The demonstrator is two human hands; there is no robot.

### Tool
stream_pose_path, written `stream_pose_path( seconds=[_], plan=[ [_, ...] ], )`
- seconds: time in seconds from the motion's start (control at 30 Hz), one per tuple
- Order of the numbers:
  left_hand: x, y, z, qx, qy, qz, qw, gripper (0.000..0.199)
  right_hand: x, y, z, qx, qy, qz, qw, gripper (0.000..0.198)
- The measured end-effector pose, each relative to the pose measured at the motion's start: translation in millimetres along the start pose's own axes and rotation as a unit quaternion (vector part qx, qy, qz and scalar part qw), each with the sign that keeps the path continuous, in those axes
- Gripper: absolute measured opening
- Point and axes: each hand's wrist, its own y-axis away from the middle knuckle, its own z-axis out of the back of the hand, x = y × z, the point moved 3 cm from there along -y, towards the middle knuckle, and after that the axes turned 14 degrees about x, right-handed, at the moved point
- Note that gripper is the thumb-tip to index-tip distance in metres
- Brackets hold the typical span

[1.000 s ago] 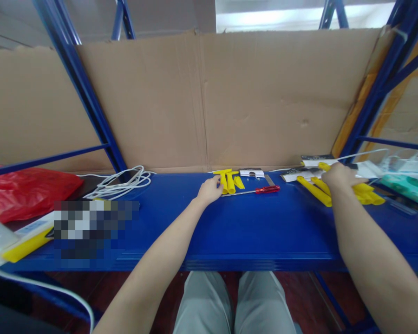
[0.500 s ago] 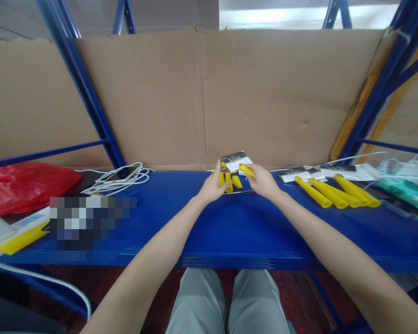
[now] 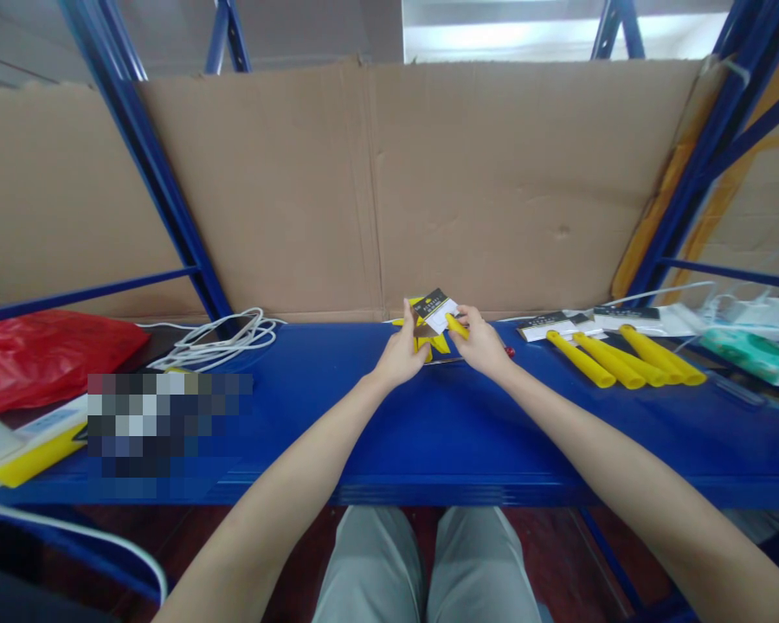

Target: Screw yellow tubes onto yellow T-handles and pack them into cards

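Observation:
In my right hand [image 3: 484, 342] is the yellow handle [image 3: 456, 326] of a flat, scraper-like tool, the fingers closed round it. A black-and-white printed card [image 3: 435, 310] covers its broad end, tilted over the table. My left hand [image 3: 399, 350] is at the opposite edge of that end, forefinger and thumb either side of its corner; their exact contact is partly hidden. Several small yellow plastic pieces [image 3: 440, 343] lie below the tool and beside my left fingers. A thin rod [image 3: 445, 360] lies under my hands, with a red knob [image 3: 510, 351] near my right hand.
Several carded tools with yellow handles [image 3: 584, 359] lie at the right on the blue table [image 3: 428, 433]. A coiled white cable [image 3: 227, 342], a red plastic bag [image 3: 58, 355] and another yellow handle [image 3: 39, 459] are at the left. Cardboard [image 3: 493, 190] stands behind, between blue posts [image 3: 162, 173].
The carded tool has turned and come lower, nearer my left hand, so its corner now sits between my left thumb and forefinger. The view has shifted slightly.

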Motion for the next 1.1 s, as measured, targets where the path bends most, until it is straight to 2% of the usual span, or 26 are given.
stream_pose_path(
  seconds=[0.13, 0.2, 0.3, 0.37, 0.53, 0.8, 0.93, 1.1],
  plan=[
    [4.5, -2.7, -3.0, -0.009, 0.044, 0.008, 0.999, 0.083, 3.2, 1.4, 0.4, 0.0, 0.005, -0.015, 1.0, 0.047],
    [4.1, -3.8, -5.0, -0.006, 0.066, 0.004, 0.998, 0.075, 4.1, 1.8, 0.0, 0.003, 0.008, -0.023, 1.0, 0.047],
    [-0.1, -3.7, -8.8, 0.031, 0.084, 0.0, 0.996, 0.055, 3.2, 2.1, -1.7, 0.009, 0.014, -0.046, 0.999, 0.049],
    [-3.7, -2.8, -10.6, 0.054, 0.089, -0.01, 0.995, 0.049, 2.6, 2.1, -3.5, 0.016, 0.013, -0.053, 0.998, 0.049],
    [-3.4, -2.0, -15.1, 0.088, 0.103, -0.016, 0.991, 0.063, 6.3, 3.7, -6.4, 0.025, -0.004, -0.031, 0.999, 0.052],
    [-4.3, -0.3, -13.8, 0.102, 0.096, -0.003, 0.99, 0.063, 14.7, 6.2, -11.6, 0.057, -0.046, 0.067, 0.995, 0.062],
    [-11.2, 0.6, -5.1, 0.088, 0.095, -0.011, 0.992, 0.048, 12.4, 3.1, -11.0, 0.069, -0.151, 0.068, 0.984, 0.062],
    [-10.0, -0.1, 3.6, 0.036, 0.1, -0.004, 0.994, 0.042, 6.2, 0.9, -10.7, 0.158, -0.319, -0.034, 0.934, 0.039]
  ],
)
